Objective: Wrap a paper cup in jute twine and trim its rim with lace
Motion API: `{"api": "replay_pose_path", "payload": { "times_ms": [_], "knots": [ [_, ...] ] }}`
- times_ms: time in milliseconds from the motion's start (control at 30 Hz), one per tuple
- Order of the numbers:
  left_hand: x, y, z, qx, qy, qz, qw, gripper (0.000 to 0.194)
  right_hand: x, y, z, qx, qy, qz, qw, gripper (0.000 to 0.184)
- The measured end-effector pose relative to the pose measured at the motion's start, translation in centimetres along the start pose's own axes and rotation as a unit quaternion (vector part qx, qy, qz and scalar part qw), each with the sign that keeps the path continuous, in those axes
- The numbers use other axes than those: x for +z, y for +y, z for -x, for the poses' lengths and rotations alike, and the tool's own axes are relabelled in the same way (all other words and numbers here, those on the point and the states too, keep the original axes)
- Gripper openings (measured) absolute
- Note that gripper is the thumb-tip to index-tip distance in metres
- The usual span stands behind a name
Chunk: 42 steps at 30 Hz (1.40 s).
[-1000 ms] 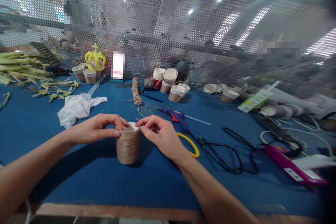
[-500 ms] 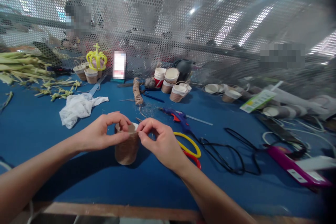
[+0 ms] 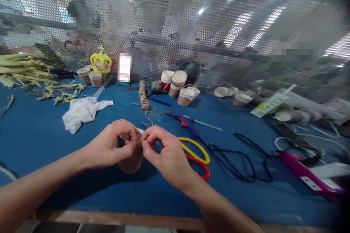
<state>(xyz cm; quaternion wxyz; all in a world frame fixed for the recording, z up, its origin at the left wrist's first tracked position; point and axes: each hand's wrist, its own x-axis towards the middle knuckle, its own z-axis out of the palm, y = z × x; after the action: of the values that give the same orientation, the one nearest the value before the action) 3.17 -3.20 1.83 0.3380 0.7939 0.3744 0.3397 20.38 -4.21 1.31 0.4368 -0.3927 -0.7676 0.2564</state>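
A brown-wrapped paper cup stands upright on the blue tabletop, its white rim partly hidden by my fingers. Across its near side runs a short stretch of brown twine, pinched at one end by my left hand and at the other by my right hand. Both hands are closed at the fingertips, close together at the cup's upper part. Behind the cup, a loose strand leads back to a twine bundle. Scissors with yellow and red handles lie partly under my right hand.
A blue glue gun with a black cord lies right of centre. White crumpled cloth is at left. Several finished-looking cups, a phone and a yellow crown line the back. A purple device sits far right.
Both hands have come slightly lower, from the cup's rim to its near side. The twine now shows stretched between my fingertips. More of the scissors' red handle is visible.
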Motion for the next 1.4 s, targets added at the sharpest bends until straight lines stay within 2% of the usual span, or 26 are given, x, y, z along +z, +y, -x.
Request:
{"api": "replay_pose_path", "payload": {
  "times_ms": [267, 467, 867, 1100, 1200, 1267, 1333, 1400],
  "knots": [
    [0.1, 0.7, 0.0, -0.042, 0.005, -0.014, 0.999, 0.008, 0.1, -0.5, 0.1, -0.004, 0.003, 0.009, 1.0, 0.02],
    [-0.3, -0.1, 0.1, -0.065, 0.002, 0.074, 0.995, 0.008, -0.2, -0.1, 0.2, -0.038, 0.014, 0.022, 0.999, 0.013],
    [0.0, -1.7, -0.2, -0.003, -0.019, 0.114, 0.993, 0.008, -0.7, 0.3, 0.5, -0.036, 0.05, 0.03, 0.998, 0.011],
    [-0.1, -1.6, 0.0, -0.004, -0.022, 0.122, 0.992, 0.009, -0.9, 0.3, 0.5, -0.034, 0.034, 0.04, 0.998, 0.011],
    [-0.1, -1.6, -0.1, -0.001, -0.024, 0.122, 0.992, 0.009, -0.7, 0.2, 0.5, -0.006, 0.029, 0.019, 0.999, 0.009],
    [0.0, -1.6, -0.2, 0.003, -0.025, 0.119, 0.993, 0.01, -0.6, 0.2, 0.5, 0.007, 0.02, 0.016, 1.0, 0.015],
    [0.0, -1.6, -0.2, 0.013, -0.026, 0.113, 0.993, 0.01, -0.4, 0.2, 0.5, -0.008, 0.002, 0.028, 1.0, 0.015],
    [0.1, -1.4, -0.2, 0.025, -0.026, 0.105, 0.994, 0.011, -0.2, 0.3, 0.5, -0.033, -0.01, 0.048, 0.998, 0.006]
  ]
}}
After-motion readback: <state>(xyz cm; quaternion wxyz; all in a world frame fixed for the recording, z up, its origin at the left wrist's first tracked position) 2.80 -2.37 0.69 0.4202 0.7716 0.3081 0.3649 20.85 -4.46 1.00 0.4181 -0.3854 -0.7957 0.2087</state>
